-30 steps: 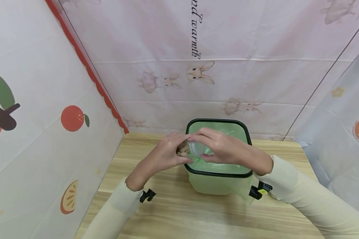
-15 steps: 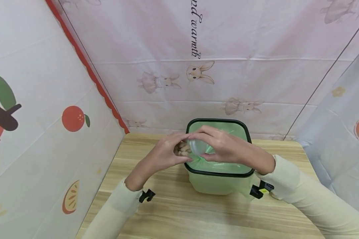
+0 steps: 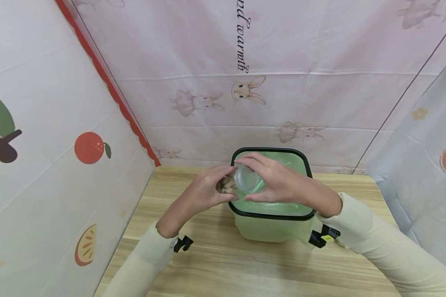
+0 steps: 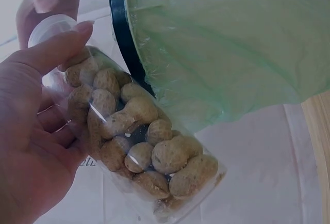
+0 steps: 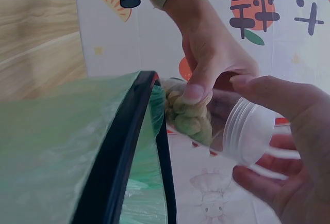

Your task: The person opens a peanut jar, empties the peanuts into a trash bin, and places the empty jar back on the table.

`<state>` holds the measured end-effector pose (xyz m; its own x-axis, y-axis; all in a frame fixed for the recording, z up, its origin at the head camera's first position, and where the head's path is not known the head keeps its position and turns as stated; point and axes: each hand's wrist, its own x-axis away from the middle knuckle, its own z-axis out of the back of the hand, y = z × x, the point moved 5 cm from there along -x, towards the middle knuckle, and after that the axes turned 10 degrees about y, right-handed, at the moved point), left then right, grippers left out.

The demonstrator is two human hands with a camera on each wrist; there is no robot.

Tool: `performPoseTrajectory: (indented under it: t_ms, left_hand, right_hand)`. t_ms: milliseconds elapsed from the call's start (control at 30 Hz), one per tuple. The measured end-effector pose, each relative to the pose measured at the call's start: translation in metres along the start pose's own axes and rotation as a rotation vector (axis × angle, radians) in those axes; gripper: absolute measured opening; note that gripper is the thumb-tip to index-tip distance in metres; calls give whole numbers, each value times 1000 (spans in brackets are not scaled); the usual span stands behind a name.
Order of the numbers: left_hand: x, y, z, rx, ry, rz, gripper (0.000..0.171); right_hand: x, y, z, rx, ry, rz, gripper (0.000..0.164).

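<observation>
My left hand point(image 3: 204, 190) grips a clear plastic jar point(image 4: 214, 180) of unshelled peanuts point(image 4: 135, 111), its thumb along the side near the top. The jar is tilted, its white translucent lid point(image 5: 262, 133) toward my right hand point(image 3: 284, 181). Around that lid the right hand's fingers and thumb spread apart, with a gap showing between thumb and lid in the head view. Behind and below the jar stands a bin point(image 3: 260, 229) with a green bag liner point(image 3: 282, 208); the lid overlaps its opening in the head view.
The bin's black rim point(image 3: 271, 217) runs close beside the jar. All this is over a light wooden table point(image 3: 223, 268). A pink rabbit-print cloth point(image 3: 208, 144) hangs behind, and a white fruit-print cloth point(image 3: 52, 181) stands at the left.
My right hand's fingers and thumb have spread apart from around the lid, and its thumb has shifted left. The left hand has kept the jar in nearly the same place.
</observation>
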<state>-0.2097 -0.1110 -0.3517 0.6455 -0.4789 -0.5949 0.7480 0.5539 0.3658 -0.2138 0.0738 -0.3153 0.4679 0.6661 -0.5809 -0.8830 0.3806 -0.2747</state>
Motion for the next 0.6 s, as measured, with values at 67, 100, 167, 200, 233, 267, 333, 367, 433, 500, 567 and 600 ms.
performPoseTrajectory:
  t_ms: [67,100,167,200,233,267,333,367,433,500,567,600]
  left_hand:
    - [0,-1,-1,-8,4,4,67]
    - [0,-1,-2,-10,9,2,67]
    - [0,-1,-2,-18,24,-8,65]
    - [0,-1,-2,-23,31,-14,64]
    - [0,-1,-2,-26,38,-20,64]
    - [0,0,-2,-31,44,-26,63]
    - [0,0,-2,-42,53,-35,62]
    - [0,0,-2,-46,54,-38,62]
    - [0,0,-2,-55,59,-44,63]
    - [-1,0,-2,-64,61,-50,64]
    - [-1,0,-2,-70,61,-55,65]
    - [-1,0,-2,-73,62,-57,66]
  right_hand:
    - [0,2,-2,-5,-32,-97,87]
    - [0,3,-3,-8,-44,-140,86]
    - [0,5,-5,-20,-59,-215,84]
    - [0,5,-6,-25,-61,-239,81]
    - [0,6,-7,-29,-60,-254,79]
    - [0,6,-9,-34,-55,-266,76]
    - [-1,7,-10,-43,-45,-285,71]
    - [-1,7,-11,-46,-38,-291,69]
    - [-1,8,-11,-57,-22,-301,66]
    - [0,8,-11,-66,-6,-302,63]
    - [0,8,-11,-76,7,-299,61]
    - [0,8,-10,-79,11,-296,60]
